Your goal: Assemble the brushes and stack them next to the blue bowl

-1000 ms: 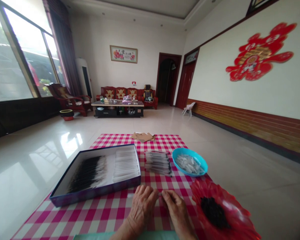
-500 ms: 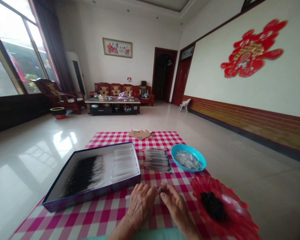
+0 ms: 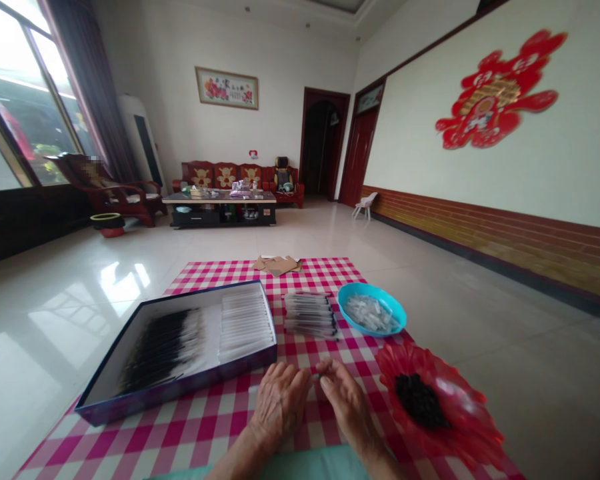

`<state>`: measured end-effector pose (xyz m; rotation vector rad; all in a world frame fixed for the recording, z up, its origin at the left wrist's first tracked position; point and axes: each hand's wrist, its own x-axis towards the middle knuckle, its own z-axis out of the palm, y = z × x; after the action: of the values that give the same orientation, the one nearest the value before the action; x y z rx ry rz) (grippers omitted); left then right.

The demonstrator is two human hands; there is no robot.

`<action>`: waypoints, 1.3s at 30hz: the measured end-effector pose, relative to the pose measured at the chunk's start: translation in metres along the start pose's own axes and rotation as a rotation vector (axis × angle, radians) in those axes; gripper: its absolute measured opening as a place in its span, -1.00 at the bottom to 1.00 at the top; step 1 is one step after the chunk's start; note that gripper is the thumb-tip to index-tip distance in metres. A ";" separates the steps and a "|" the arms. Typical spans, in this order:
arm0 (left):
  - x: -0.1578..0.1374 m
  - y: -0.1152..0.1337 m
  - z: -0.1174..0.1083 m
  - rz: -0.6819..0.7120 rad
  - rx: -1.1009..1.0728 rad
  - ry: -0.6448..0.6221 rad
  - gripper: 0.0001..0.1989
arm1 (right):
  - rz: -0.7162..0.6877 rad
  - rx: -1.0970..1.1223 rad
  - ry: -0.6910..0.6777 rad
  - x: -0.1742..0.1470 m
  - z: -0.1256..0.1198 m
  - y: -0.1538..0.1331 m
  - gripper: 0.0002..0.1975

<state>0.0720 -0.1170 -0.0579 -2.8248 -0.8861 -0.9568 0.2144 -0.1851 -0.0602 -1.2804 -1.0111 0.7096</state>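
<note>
My left hand [image 3: 283,395] is closed around a whitish pen barrel [image 3: 253,389], whose end pokes out on its left side. My right hand [image 3: 347,400] pinches a small dark pen part [image 3: 319,377] at the barrel's other end; the fingers partly cover it. Beyond the hands lies a stack of pens [image 3: 310,315] with translucent bodies and dark ends. On the left a shallow box [image 3: 180,385] holds black, thin refill-like sticks [image 3: 155,347] and a row of white barrels [image 3: 245,323].
A blue bowl [image 3: 344,293] of clear plastic pieces stands at the back right. Nearer, a red petal-edged dish [image 3: 467,407] holds small black parts [image 3: 420,400]. Torn cardboard [image 3: 279,265] lies at the far edge of the checked tablecloth [image 3: 200,427].
The view has shifted slightly, so everything sits a little further left and up. Both hands stay together on the pen, with hardly any change in grip.
</note>
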 end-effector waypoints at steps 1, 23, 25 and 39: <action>0.000 0.000 0.000 0.000 0.000 -0.006 -0.84 | 0.014 -0.035 0.018 0.001 0.000 0.000 -0.69; 0.000 0.000 -0.001 0.013 -0.006 -0.030 -0.83 | -0.042 -0.163 0.043 -0.001 0.001 -0.008 -0.70; 0.000 0.000 -0.001 0.006 -0.004 -0.036 -0.83 | -0.059 -0.102 0.026 -0.002 0.001 -0.010 -0.72; -0.001 -0.001 0.001 0.006 -0.001 -0.033 -0.83 | -0.017 -0.196 0.044 -0.001 0.002 -0.008 -0.65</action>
<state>0.0715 -0.1161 -0.0592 -2.8503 -0.8805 -0.9129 0.2110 -0.1866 -0.0525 -1.4489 -1.0743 0.5770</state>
